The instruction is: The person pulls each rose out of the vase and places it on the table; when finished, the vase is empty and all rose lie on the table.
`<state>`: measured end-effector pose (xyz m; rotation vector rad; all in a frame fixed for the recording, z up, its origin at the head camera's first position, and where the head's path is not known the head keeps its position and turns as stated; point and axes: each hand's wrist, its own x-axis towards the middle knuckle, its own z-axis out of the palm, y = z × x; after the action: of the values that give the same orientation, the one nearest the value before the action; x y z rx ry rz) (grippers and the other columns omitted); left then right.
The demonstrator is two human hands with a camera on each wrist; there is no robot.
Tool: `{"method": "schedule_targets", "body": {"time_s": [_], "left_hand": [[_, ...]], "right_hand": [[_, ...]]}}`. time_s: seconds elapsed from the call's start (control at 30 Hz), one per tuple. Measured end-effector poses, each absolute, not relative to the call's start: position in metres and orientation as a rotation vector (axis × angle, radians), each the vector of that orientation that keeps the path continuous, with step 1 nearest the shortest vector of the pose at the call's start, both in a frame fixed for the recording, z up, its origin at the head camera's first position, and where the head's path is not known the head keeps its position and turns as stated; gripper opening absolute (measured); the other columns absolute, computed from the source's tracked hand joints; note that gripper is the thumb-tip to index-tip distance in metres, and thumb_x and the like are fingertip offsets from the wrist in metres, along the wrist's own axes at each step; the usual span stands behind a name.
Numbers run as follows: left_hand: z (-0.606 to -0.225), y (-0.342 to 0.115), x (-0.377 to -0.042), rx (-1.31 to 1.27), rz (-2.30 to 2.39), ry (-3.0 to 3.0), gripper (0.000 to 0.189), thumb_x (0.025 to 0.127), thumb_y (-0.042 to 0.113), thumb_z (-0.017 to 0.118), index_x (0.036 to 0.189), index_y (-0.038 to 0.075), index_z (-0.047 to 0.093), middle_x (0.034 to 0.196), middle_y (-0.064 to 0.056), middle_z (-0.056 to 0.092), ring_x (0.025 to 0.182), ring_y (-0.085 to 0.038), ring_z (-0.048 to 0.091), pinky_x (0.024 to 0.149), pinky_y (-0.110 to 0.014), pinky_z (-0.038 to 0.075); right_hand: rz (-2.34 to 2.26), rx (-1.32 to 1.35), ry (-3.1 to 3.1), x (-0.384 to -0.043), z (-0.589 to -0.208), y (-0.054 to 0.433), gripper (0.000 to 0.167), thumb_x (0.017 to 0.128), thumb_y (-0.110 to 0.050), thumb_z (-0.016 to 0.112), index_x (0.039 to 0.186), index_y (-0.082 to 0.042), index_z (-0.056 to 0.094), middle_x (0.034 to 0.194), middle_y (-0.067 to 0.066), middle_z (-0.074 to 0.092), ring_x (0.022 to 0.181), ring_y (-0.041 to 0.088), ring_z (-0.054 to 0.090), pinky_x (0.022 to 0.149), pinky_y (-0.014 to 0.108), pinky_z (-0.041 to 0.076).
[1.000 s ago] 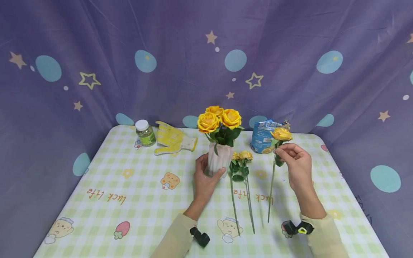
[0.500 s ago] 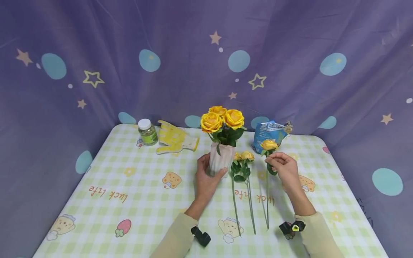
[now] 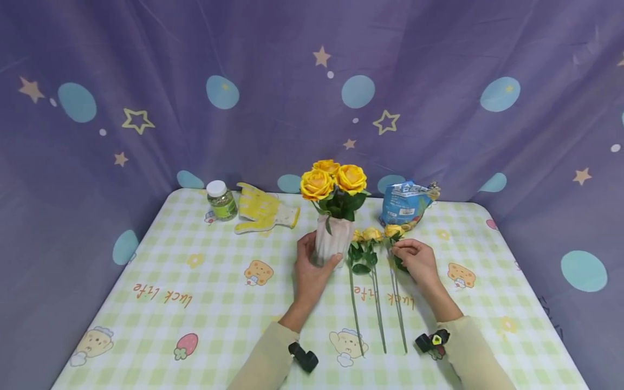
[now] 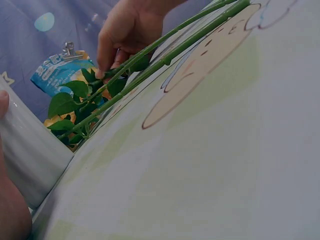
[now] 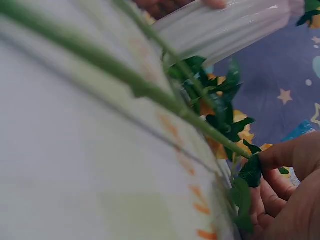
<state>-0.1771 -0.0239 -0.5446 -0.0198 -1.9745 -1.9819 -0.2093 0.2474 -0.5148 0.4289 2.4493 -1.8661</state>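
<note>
My left hand grips a pale, ribbed vase that stands upright on the table. Three yellow roses with dark leaves rise out of its mouth. Just right of the vase, two long-stemmed yellow roses lie side by side on the cloth. My right hand pinches another yellow rose just under its bloom, beside those two, its stem pointing toward me. In the right wrist view, thumb and fingers close on the green stem among its leaves.
A white-lidded jar and a yellow-and-white work glove lie at the back left. Behind the loose roses sits a blue bag closed with a metal clip. A purple curtain hangs behind the checked tablecloth.
My right hand has moved left and down with its rose, lowering it beside the two lying roses. The left hand keeps its grip on the vase.
</note>
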Motion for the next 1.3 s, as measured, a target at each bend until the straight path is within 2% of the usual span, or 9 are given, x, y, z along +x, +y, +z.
{"method": "schedule_targets", "body": {"time_s": [0.13, 0.37, 0.63, 0.77, 0.93, 1.17, 1.3], "left_hand": [[-0.544, -0.024, -0.178, -0.013, -1.994, -1.97, 0.073, 0.09, 0.014, 0.094, 0.151, 0.01, 0.054, 0.153, -0.008, 0.065, 0.147, -0.027, 0.057, 0.126, -0.052, 0.038], [-0.544, -0.024, -0.178, -0.026, -2.001, -1.958, 0.072, 0.091, 0.013, 0.093, 0.151, 0.009, 0.054, 0.152, -0.01, 0.065, 0.146, -0.03, 0.057, 0.125, -0.057, 0.038], [-0.546, -0.025, -0.178, -0.024, -1.993, -1.954, 0.073, 0.09, 0.013, 0.094, 0.151, 0.01, 0.055, 0.152, -0.011, 0.065, 0.146, -0.031, 0.057, 0.125, -0.057, 0.039], [-0.548, -0.024, -0.179, -0.033, -1.98, -1.956, 0.072, 0.09, 0.013, 0.094, 0.151, 0.01, 0.055, 0.152, -0.01, 0.065, 0.146, -0.03, 0.058, 0.124, -0.056, 0.04], [-0.546, -0.024, -0.178, -0.036, -1.972, -1.966, 0.073, 0.09, 0.015, 0.094, 0.151, 0.011, 0.055, 0.153, -0.009, 0.065, 0.146, -0.029, 0.058, 0.124, -0.054, 0.041], [-0.545, -0.024, -0.178, -0.039, -1.973, -1.961, 0.072, 0.09, 0.013, 0.094, 0.15, 0.009, 0.055, 0.152, -0.01, 0.066, 0.146, -0.03, 0.058, 0.124, -0.054, 0.04], [-0.545, -0.024, -0.177, -0.046, -1.983, -1.95, 0.072, 0.09, 0.011, 0.094, 0.149, 0.007, 0.054, 0.153, -0.011, 0.065, 0.146, -0.031, 0.057, 0.125, -0.058, 0.039]], "right_hand": [[-1.762, 0.4, 2.558, -0.21, -0.518, 0.247, 0.021, 0.105, -0.012, 0.077, 0.119, 0.003, 0.078, 0.089, -0.004, 0.078, 0.075, 0.007, 0.066, 0.064, 0.024, 0.055], [-1.573, 0.334, 2.68, -0.207, -0.517, 0.247, 0.022, 0.106, -0.018, 0.076, 0.119, 0.0, 0.08, 0.102, 0.009, 0.08, 0.082, 0.011, 0.068, 0.067, 0.023, 0.057], [-1.549, 0.194, 2.818, -0.203, -0.512, 0.249, 0.017, 0.1, -0.009, 0.082, 0.114, -0.001, 0.081, 0.103, 0.013, 0.082, 0.085, 0.008, 0.071, 0.07, 0.021, 0.058], [-1.61, 0.193, 2.845, -0.202, -0.506, 0.251, 0.017, 0.101, -0.008, 0.082, 0.116, 0.0, 0.08, 0.104, 0.014, 0.081, 0.086, 0.01, 0.072, 0.072, 0.021, 0.059], [-1.773, 0.235, 2.765, -0.199, -0.493, 0.254, 0.019, 0.103, -0.01, 0.08, 0.118, 0.002, 0.077, 0.099, 0.007, 0.079, 0.088, 0.022, 0.075, 0.069, 0.029, 0.062], [-2.056, 0.213, 2.671, -0.194, -0.474, 0.251, 0.023, 0.102, -0.009, 0.081, 0.117, 0.008, 0.073, 0.088, -0.013, 0.076, 0.077, 0.005, 0.071, 0.067, 0.023, 0.059], [-2.168, 0.135, 2.659, -0.187, -0.464, 0.247, 0.024, 0.102, -0.009, 0.081, 0.115, 0.01, 0.072, 0.088, -0.014, 0.077, 0.076, 0.007, 0.071, 0.065, 0.021, 0.057]]}}
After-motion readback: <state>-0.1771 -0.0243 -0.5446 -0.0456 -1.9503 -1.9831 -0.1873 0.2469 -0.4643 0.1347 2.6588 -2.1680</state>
